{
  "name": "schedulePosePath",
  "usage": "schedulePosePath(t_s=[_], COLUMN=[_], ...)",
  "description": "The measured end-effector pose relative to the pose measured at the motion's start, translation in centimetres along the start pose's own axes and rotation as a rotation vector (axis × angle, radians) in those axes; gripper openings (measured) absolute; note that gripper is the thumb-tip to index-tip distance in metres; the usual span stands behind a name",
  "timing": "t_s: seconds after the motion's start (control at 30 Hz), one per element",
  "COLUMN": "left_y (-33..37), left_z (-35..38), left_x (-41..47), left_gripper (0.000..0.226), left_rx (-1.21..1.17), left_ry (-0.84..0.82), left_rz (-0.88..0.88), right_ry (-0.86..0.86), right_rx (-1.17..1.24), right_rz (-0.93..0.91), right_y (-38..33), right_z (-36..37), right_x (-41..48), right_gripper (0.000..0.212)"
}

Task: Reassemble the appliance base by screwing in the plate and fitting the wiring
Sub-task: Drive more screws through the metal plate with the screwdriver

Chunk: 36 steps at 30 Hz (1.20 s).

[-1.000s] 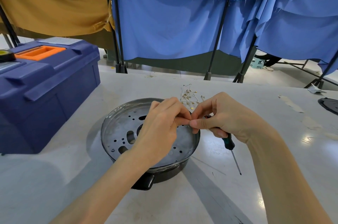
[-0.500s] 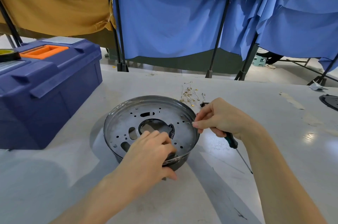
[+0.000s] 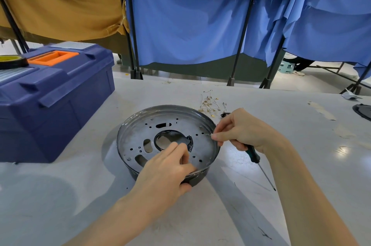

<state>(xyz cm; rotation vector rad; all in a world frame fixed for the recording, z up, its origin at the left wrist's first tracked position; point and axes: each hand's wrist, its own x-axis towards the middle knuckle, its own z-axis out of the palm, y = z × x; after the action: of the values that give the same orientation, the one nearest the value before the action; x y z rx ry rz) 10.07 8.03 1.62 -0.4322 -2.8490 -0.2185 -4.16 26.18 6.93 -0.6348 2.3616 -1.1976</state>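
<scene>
The round dark appliance base (image 3: 128, 131) sits on the white table, with a grey perforated metal plate (image 3: 138, 131) lying inside it. My left hand (image 3: 166, 171) grips the base's near rim, fingers over the plate and thumb outside the wall. My right hand (image 3: 243, 131) is at the right rim. It holds a screwdriver (image 3: 255, 157) with a green-black handle under curled fingers, shaft pointing down-right, and pinches something small and pale at its fingertips. A bundle of thin wires with gold terminals (image 3: 208, 105) lies just behind the base.
A blue toolbox (image 3: 54, 93) with an orange handle stands at the left, a tape roll (image 3: 12, 61) on its lid. A small black part (image 3: 224, 114) lies by the wires. A dark object (image 3: 363, 111) sits at the table's right edge. Blue and tan curtains hang behind.
One second ago both hands met, pinching together above the plate. My left hand has since dropped to the base's near rim; my right hand stayed at the right rim.
</scene>
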Motion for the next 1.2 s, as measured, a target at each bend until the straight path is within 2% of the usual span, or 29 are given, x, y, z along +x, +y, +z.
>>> schedulePosePath(t_s=[0.07,0.13,0.17,0.23,0.33,0.43,0.6,0.77,0.97,1.1,1.2], left_y=[0.3,0.5,0.4,0.4,0.1,-0.7,-2.8,-4.6,-6.0,-6.4,-6.5], left_z=[-0.2,0.2,0.4,0.2,-0.9,-2.6,-6.9,-10.3,-12.2,-12.7,-12.6], left_x=[0.2,0.5,0.7,1.3,2.5,4.0,7.3,9.7,11.0,11.1,11.1], left_gripper=[0.04,0.023,0.017,0.014,0.015,0.031,0.021,0.022,0.022,0.035,0.033], left_rx=[0.022,0.09,0.113,0.117,0.079,-0.019,-0.335,-0.605,-0.822,-0.89,-0.922], left_ry=[-0.037,-0.034,-0.084,-0.157,-0.158,-0.146,-0.119,-0.037,-0.026,-0.047,-0.053], left_rz=[-0.012,-0.052,-0.074,-0.057,-0.041,-0.047,-0.112,-0.296,-0.457,-0.485,-0.483], right_ry=[0.003,0.009,0.015,0.025,0.035,0.032,-0.038,-0.054,0.079,0.193,0.268], right_rx=[0.005,0.022,0.036,0.058,0.084,0.112,0.129,0.127,0.223,0.334,0.392], right_rz=[-0.003,-0.011,-0.018,-0.037,-0.072,-0.11,-0.168,-0.154,-0.18,-0.248,-0.291], right_y=[0.0,-0.1,-0.2,-0.3,-0.6,-0.8,-1.2,-1.4,-1.6,-1.9,-2.2], right_z=[0.0,0.0,-0.1,-0.5,-1.2,-1.9,-2.6,-2.0,0.0,1.1,1.7], right_x=[-0.1,-0.3,-0.3,-0.5,-1.1,-1.6,-2.3,-2.0,-0.8,-0.3,0.0], right_gripper=[0.012,0.012,0.012,0.011,0.011,0.011,0.011,0.012,0.015,0.013,0.012])
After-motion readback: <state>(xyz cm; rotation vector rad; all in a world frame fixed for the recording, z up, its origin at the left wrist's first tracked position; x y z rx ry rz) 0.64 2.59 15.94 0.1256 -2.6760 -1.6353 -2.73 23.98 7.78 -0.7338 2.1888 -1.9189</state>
